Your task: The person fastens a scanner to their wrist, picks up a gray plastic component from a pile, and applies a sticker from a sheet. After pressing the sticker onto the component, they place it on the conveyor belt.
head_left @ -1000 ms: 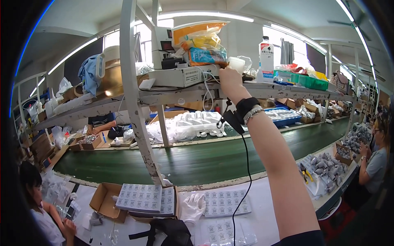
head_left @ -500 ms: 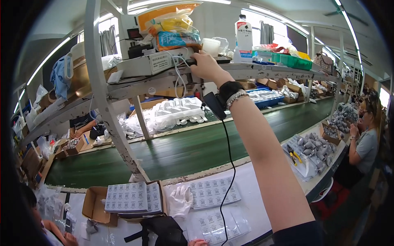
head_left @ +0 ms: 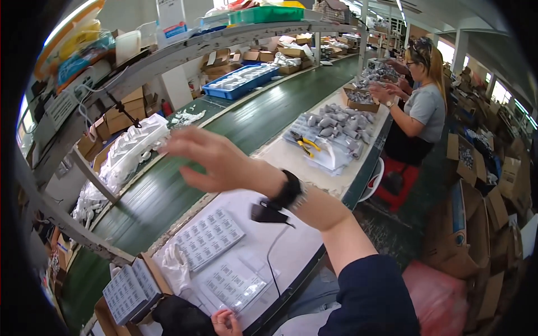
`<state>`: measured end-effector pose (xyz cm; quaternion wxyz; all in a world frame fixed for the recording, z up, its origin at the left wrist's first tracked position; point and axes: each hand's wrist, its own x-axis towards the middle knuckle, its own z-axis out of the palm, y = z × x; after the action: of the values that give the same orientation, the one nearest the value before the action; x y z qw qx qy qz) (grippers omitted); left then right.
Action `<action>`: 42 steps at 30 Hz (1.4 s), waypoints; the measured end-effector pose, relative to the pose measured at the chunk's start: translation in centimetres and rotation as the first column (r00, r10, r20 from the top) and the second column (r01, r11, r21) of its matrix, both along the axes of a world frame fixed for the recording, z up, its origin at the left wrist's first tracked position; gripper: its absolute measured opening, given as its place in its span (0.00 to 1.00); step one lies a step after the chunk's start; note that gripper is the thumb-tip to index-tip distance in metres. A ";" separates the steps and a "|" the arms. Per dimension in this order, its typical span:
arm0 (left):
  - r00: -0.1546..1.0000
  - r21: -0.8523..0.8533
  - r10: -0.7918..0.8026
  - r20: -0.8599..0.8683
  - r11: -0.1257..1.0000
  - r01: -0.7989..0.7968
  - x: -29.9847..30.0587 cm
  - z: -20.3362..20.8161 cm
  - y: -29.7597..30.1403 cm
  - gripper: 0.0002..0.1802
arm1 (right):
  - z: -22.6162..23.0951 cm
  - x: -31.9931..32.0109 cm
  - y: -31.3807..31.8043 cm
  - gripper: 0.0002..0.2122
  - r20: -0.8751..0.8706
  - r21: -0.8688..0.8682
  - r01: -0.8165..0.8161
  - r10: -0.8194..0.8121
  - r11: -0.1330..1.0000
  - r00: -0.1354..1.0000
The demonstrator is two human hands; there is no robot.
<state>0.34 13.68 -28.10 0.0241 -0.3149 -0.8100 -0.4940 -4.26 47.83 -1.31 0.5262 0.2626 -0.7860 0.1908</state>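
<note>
My right hand (head_left: 207,159) is raised over the bench and the green conveyor belt, fingers apart and empty, slightly blurred. A black band and a beaded bracelet circle its wrist; a small black device (head_left: 270,213) with a thin cable hangs beneath. At the lower edge, my left hand (head_left: 226,323), wearing a ring, lies loosely open beside a clear plastic bag of label sheets (head_left: 232,285); part of it is cut off. Next to the bag are a stack of label sheets (head_left: 212,238) and a white glove (head_left: 175,267). More label sheets (head_left: 124,294) fill a cardboard box.
A painted metal shelf (head_left: 196,49) with a green tray (head_left: 266,14) spans the upper left. Beyond the conveyor belt (head_left: 291,92) stands a blue crate (head_left: 240,81). Grey parts (head_left: 336,126) and yellow-handled pliers (head_left: 305,143) lie to the right, near a seated co-worker (head_left: 417,106).
My right hand has left the white box on the shelf and come down and back over the bench, fingers spreading. The view has swung right, and more of my left hand shows.
</note>
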 end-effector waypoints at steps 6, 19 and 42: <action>0.998 -0.052 0.036 -0.060 0.998 -0.039 1.1 1.0 -1.1 0.06 | -10.2 12.2 11.8 0.15 0.491 -0.148 0.448 -0.328 0.882 0.807; 0.981 -0.117 0.065 -0.185 0.989 -0.087 1.9 1.1 0.8 0.05 | -28.9 27.0 35.4 0.32 0.686 -0.002 0.997 -0.726 0.071 0.053; 0.993 -0.109 0.120 0.012 0.987 -0.118 1.4 0.3 0.4 0.07 | -23.7 22.1 23.2 0.40 0.366 -0.721 0.496 -0.343 0.484 0.865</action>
<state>1.75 14.13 -27.77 0.0289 -0.2624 -0.8531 -0.4501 17.87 71.01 -24.98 0.5467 -0.2181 -0.6983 0.4074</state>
